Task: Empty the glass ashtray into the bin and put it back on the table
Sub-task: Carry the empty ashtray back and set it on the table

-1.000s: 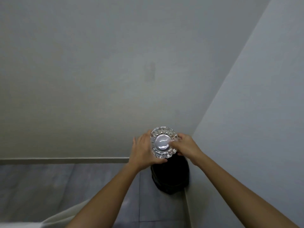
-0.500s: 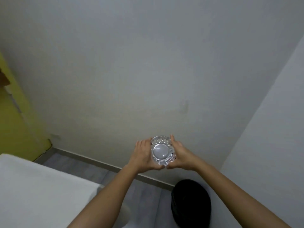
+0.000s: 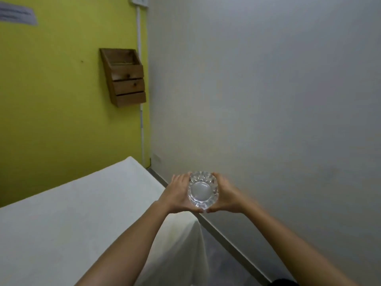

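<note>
The clear cut-glass ashtray (image 3: 202, 189) is held in the air between both hands, just past the right edge of the table (image 3: 68, 219), which is covered with a white cloth. My left hand (image 3: 177, 194) cups its left side and my right hand (image 3: 225, 195) cups its right side. The bowl of the ashtray looks empty. Only a dark sliver of the black bin (image 3: 283, 282) shows at the bottom edge, right of the table.
A wooden wall holder (image 3: 124, 78) hangs on the yellow wall (image 3: 51, 100) above the table's far end. A pale wall (image 3: 268, 100) runs along the right, with a strip of grey floor (image 3: 224, 263) between it and the table.
My view has swung left, away from the bin and toward the table. Both hands carried the ashtray along, and the bin slid almost out of frame at the bottom.
</note>
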A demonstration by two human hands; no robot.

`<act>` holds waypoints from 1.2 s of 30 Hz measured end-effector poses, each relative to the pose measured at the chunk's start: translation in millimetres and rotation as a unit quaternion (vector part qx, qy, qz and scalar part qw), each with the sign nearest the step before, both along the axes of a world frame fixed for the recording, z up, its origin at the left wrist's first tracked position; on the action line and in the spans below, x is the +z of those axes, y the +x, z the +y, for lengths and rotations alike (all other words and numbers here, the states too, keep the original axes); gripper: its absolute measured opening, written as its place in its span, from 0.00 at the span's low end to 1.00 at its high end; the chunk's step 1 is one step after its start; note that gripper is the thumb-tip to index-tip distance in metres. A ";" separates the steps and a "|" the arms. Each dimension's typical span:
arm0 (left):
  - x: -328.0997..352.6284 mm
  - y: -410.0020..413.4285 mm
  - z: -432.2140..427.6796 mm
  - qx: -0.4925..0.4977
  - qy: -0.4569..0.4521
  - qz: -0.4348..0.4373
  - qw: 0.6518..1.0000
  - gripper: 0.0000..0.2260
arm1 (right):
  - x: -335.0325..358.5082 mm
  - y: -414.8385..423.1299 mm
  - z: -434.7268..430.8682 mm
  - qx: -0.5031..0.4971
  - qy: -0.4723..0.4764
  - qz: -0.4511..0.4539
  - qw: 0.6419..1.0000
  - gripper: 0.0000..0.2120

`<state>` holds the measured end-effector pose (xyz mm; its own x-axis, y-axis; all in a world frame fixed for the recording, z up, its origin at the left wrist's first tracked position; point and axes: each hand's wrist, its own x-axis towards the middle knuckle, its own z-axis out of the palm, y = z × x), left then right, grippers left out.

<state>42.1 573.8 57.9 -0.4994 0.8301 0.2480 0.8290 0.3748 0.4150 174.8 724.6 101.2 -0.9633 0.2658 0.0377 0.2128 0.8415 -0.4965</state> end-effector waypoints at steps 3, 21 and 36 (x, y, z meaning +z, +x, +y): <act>1.1 -22.6 -66.2 0.078 0.007 -0.043 0.996 0.51 | -1.7 -54.0 -44.0 0.074 0.002 -0.011 0.997 0.50; -47.5 -76.0 -474.5 0.388 -0.107 -0.109 0.909 0.57 | -78.0 -222.5 -427.1 0.335 0.104 -0.036 0.936 0.55; -97.4 -60.2 -559.4 0.401 -0.220 -0.181 0.871 0.56 | -128.0 -214.7 -526.8 0.378 0.138 -0.119 0.908 0.58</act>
<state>-18.1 14.4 -39.5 -0.9415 0.1529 -0.3002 0.0719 0.9618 0.2642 -39.9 197.8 -26.9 -0.8558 -0.4632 -0.2303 -0.4046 0.8768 -0.2598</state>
